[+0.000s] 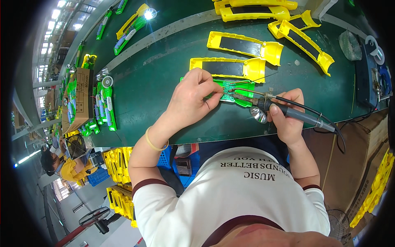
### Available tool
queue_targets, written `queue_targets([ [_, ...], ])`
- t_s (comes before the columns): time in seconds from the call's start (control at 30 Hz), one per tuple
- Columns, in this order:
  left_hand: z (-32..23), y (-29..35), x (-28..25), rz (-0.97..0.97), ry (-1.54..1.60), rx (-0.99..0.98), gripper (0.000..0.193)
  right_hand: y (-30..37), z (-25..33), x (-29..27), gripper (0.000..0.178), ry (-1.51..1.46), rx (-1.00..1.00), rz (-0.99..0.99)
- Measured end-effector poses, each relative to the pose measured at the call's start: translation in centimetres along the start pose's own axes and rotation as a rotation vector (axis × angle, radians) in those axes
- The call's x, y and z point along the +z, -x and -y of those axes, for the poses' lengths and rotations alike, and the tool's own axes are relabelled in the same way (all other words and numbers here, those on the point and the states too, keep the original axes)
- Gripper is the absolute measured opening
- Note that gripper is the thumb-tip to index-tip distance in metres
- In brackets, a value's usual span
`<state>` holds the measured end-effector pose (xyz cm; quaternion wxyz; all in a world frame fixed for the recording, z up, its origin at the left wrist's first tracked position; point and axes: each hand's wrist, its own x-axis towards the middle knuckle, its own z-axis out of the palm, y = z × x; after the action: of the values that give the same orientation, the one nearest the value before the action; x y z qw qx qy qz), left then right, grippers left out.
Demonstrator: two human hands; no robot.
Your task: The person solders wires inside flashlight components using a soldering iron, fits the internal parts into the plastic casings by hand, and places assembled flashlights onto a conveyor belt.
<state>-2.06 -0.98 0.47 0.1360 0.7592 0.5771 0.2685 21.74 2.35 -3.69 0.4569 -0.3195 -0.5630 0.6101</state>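
Note:
My right hand [289, 117] is wrapped round a soldering iron [302, 115] with a thin metal feed tube alongside its tip. The tip points left onto a small green circuit board [228, 87] in a bright green lamp housing [246, 86]. Over the housing's left part, my left hand [192, 98] is closed in a pinch at the board, with a thin dark wire showing by the fingertips. That hand hides much of the housing. Below the iron's tip sits a shiny round reflector [258, 115]. Just beyond the board lies a yellow casing [255, 70] with a dark panel.
More yellow casings [273, 52] lie farther back on the green table [156, 78]. At left stand a cardboard box [84, 96] and several green lamp halves [108, 111]. One lamp [131, 35] is lit. A blue soldering unit [367, 78] stands at right, its cable trailing to the iron.

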Motion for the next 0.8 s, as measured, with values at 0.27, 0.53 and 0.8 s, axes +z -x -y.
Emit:
queue_targets([
  [0.27, -0.1, -0.2, 0.0, -0.003, -0.013, 0.009, 0.012, 0.3, 0.2, -0.2, 0.026, -0.130, 0.009, -0.022],
  [0.53, -0.5, -0.6, -0.6, 0.084, -0.037, -0.011, 0.011, 0.2, 0.1, -0.3, 0.026, -0.133, -0.018, -0.033],
  [0.8, -0.5, -0.2, -1.8, -0.133, -0.105, 0.115, 0.028, 0.3, 0.0, -0.3, 0.026, -0.127, -0.013, -0.042],
])
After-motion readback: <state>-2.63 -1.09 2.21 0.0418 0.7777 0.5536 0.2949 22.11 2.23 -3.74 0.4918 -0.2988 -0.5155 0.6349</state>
